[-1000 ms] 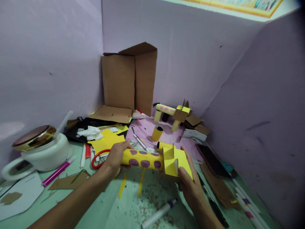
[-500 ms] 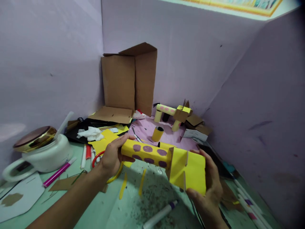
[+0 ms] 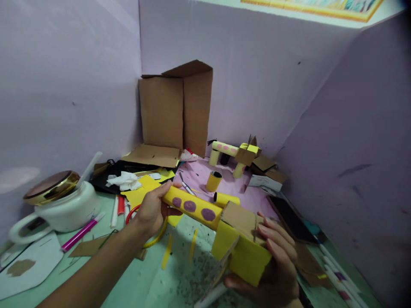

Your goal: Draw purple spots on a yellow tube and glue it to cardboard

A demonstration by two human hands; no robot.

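Observation:
My left hand [image 3: 153, 211] is wrapped round the far left end of a yellow paper tube [image 3: 195, 208] with purple spots. The tube's other end meets a box-shaped head [image 3: 245, 252] of yellow paper and brown cardboard, with a thin cardboard piece sticking out below. Fingers of my right hand [image 3: 276, 261] close round the right side of this box, thumb beneath and fingertips on the cardboard face. Behind it, a short yellow tube [image 3: 213, 182] stands upright and another yellow tube [image 3: 227, 199] lies on its side.
A similar yellow animal figure [image 3: 224, 148] stands at the back on pink paper [image 3: 194, 171]. At left are a white mug [image 3: 69, 209], a magenta marker [image 3: 80, 234] and red-handled scissors [image 3: 132, 212]. An open cardboard box [image 3: 162, 113] leans in the corner; a dark phone-like slab [image 3: 290, 218] lies right.
My right hand has rolled the boxed end and lowered it, so its brown cardboard face now shows on top. The tube tilts down more to the right; my left hand keeps its hold.

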